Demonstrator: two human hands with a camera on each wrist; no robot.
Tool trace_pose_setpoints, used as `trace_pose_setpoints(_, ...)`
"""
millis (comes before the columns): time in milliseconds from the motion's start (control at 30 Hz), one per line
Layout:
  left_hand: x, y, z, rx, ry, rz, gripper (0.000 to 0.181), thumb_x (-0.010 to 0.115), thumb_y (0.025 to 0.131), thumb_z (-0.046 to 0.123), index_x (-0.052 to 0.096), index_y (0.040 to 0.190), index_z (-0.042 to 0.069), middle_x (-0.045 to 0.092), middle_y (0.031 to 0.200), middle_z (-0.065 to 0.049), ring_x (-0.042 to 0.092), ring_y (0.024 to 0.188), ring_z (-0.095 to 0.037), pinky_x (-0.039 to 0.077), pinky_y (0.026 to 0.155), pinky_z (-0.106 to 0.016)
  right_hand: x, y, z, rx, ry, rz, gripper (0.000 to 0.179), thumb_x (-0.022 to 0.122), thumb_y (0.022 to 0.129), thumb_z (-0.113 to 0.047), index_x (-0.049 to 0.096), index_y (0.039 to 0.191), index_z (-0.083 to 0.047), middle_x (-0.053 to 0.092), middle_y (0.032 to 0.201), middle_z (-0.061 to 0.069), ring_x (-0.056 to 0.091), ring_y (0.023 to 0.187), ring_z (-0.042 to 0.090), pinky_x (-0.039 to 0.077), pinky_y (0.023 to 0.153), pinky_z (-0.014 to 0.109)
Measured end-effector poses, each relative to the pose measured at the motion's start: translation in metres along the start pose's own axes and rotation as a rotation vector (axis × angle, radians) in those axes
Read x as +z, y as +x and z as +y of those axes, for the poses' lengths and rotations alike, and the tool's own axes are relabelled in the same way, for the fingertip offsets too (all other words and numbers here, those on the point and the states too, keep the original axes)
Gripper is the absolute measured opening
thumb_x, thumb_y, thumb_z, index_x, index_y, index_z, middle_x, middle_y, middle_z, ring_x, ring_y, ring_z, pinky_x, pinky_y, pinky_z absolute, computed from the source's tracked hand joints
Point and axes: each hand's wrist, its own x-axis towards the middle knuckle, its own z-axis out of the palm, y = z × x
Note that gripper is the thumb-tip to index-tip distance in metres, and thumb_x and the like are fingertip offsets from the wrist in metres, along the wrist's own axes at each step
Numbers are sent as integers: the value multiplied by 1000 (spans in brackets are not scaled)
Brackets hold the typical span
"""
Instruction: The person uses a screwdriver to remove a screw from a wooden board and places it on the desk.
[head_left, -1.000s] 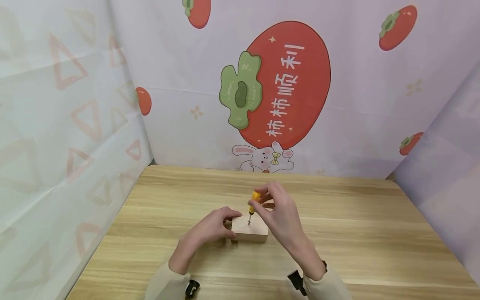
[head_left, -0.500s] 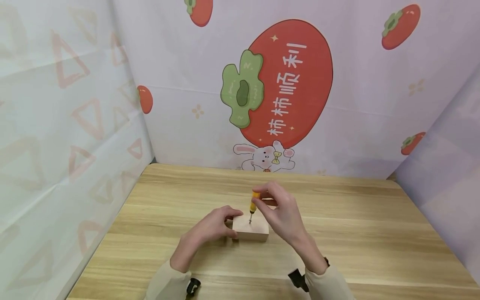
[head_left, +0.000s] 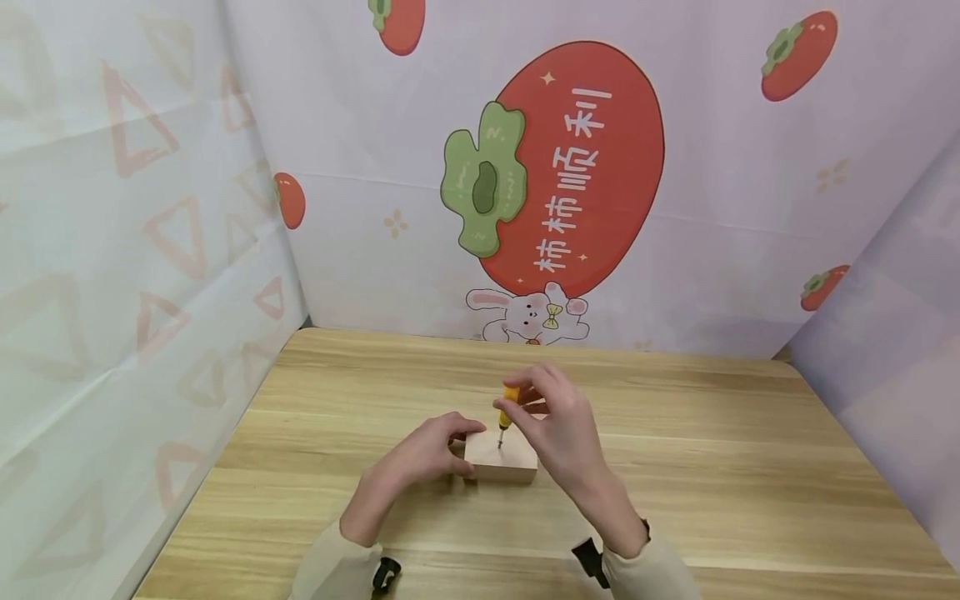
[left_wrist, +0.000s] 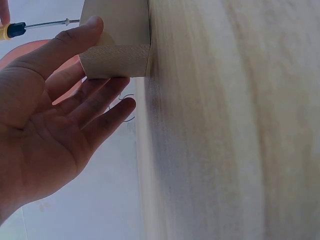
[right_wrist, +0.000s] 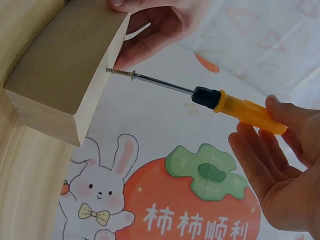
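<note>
Screw [right_wrist: 121, 72] barely started in the wooden block [right_wrist: 65, 60], by the look of it, with the driving mostly left to do.
Low in the middle of the head view, the block lies on the counter [head_left: 750, 475], its left end held between thumb and fingers of the left grip [head_left: 423, 454]. The right grip [head_left: 562, 429] pinches the yellow handle of the screwdriver [right_wrist: 218, 101], whose tip appears to meet the screw's head. Left of centre in the right wrist view, much thread shows outside the block; how deep the point sits cannot be told.
</note>
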Motion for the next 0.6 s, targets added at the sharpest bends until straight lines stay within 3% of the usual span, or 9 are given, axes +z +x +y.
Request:
trace_pose_setpoints(133,0,0,0,1,5,3,58,85,77,12,64,130,4,65,117,-8,63,117,-29,48,103,-49,3,0,-2,-11,-24,46,30,85,75,-2,68,100,-5,66,90,2,68,75,11,60,67,25)
trace_pose_setpoints(367,0,0,0,-7,6,6,58,85,77,12,64,130,4,65,118,-9,63,117,-29,48,102,-49,3,0,-4,5,38,75,25,81,76,4,70,97,-3,69,87,4,69,73,13,60,67,24)
trace_pose_setpoints(600,0,0,0,-21,-10,4,59,85,77,13,64,131,6,66,120,-6,63,119,-27,48,104,-47,5,2,-4,-1,166,-5,23,73,83,8,72,103,-2,73,96,13,74,82,23,60,74,25)
